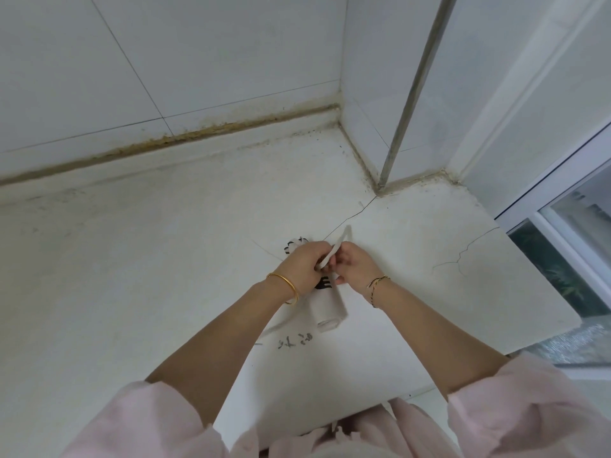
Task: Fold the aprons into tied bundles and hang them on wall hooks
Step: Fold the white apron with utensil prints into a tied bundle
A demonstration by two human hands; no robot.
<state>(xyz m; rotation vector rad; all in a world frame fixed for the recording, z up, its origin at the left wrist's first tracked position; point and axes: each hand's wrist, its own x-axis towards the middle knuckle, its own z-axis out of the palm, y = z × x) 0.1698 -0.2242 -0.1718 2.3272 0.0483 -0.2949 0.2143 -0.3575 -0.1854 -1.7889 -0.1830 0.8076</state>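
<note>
A white apron rolled into a tight bundle [327, 309] with black print lies on the white countertop [165, 259], its near end pointing toward me. My left hand [304, 264] and my right hand [355, 266] meet over the far half of the roll. Both pinch a white apron strap [339, 244], which loops up between them and ends near the counter crack. Another strap end [274, 327] trails out to the left under my left wrist. The bundle's far end [292, 246] peeks out beyond my left hand.
White tiled walls [165, 61] meet the counter at the back, with a dirty seam along the joint. A metal corner strip [406, 104] runs down on the right. A window frame [545, 206] borders the counter's right edge. No hooks are in view.
</note>
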